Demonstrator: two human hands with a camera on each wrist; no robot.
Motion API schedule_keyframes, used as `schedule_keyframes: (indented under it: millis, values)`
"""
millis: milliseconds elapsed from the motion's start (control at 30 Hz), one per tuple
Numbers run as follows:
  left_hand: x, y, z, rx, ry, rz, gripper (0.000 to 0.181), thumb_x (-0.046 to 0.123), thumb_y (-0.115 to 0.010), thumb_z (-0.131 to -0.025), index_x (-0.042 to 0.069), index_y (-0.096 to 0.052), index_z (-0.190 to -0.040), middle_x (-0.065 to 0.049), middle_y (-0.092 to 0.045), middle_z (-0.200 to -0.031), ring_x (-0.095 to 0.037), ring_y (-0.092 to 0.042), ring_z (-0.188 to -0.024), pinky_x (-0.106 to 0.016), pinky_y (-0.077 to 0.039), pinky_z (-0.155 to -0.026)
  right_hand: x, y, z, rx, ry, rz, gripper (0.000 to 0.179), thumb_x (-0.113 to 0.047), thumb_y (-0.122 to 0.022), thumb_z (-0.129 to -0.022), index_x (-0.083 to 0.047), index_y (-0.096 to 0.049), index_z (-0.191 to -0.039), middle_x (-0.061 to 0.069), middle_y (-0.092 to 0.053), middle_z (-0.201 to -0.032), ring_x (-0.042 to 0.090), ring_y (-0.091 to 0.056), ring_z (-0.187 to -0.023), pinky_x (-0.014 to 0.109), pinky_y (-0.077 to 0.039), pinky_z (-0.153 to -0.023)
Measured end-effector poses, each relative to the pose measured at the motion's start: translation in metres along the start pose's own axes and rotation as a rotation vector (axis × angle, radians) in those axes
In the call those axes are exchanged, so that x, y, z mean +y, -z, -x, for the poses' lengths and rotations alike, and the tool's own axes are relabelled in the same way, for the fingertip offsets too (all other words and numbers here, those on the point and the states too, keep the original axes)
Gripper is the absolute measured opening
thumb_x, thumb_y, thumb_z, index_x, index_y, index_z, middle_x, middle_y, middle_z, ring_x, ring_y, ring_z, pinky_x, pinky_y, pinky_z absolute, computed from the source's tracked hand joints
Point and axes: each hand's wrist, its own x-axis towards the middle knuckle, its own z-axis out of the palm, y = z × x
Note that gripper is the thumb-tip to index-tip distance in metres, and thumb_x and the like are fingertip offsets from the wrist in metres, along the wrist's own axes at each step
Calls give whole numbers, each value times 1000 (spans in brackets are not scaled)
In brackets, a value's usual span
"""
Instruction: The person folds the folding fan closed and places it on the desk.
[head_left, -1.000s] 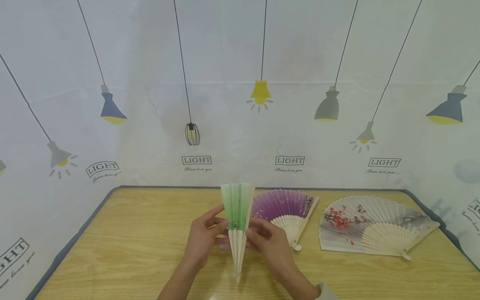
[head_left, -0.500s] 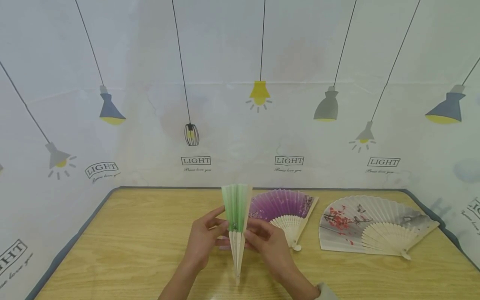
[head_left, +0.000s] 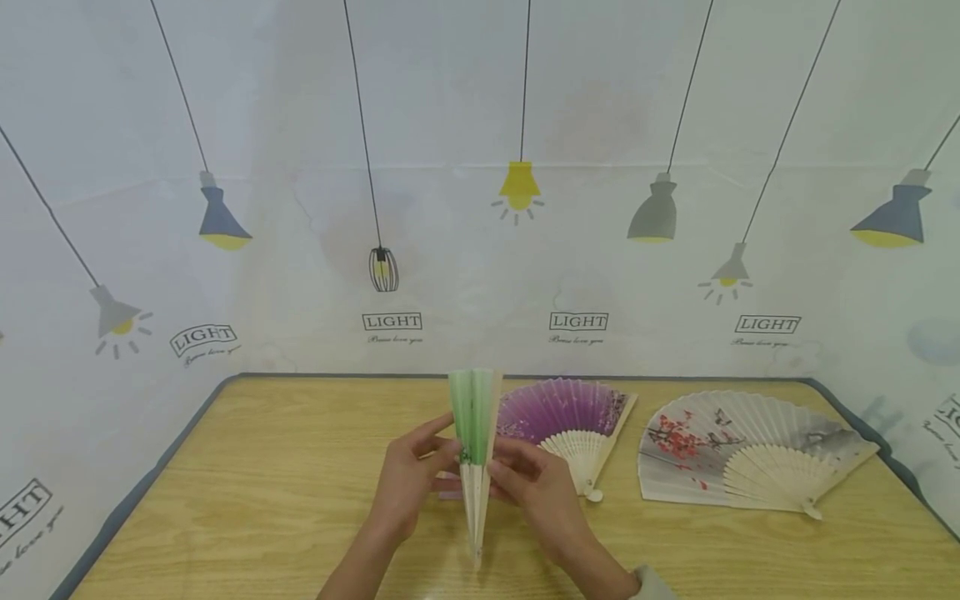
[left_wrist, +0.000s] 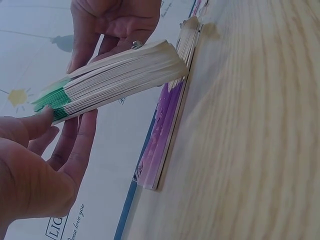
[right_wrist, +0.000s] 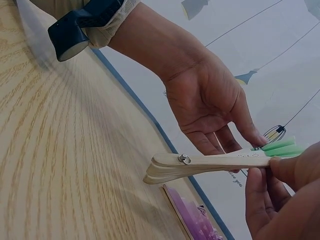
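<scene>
Tabletop booth [head_left: 262, 467] (lamp-print backdrop [head_left: 450, 225])

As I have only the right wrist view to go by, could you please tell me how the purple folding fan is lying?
Observer: The head view shows the purple folding fan spread open on the wood-grain table.
Operator: Thank you; is there another fan beyond my frame?
Observer: Yes, a white-and-grey folding fan with red blossoms lies open to its right.
Operator: And is the green folding fan fully closed at its far end?
Observer: No, the head view shows its cloth edge slightly spread.
</scene>
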Motion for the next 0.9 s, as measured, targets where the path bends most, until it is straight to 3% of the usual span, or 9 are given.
schedule_keyframes:
  millis: [367,900]
  values:
    - [0,-2,1,-15,18,33,45,8,-66,-90,2,-55,-133,-17,-65,-92,-28,-66,-74,-45,-60,-67,0,2,0,-115,13,90,34,-9,-55,-97,6,-55,-127,19,-61,-120,27,-61,-106,31,-55,-87]
    - [0,-1,0,-7,15,31,45,7,-65,-91,2,-53,-134,-17,-65,-93,-28,-66,-74,-43,-61,-66,1,2,-1,-133,30,29,33,-8,-54,-97,8,-54,-127,21,-60,-121,28,-61,-106,33,-55,-89]
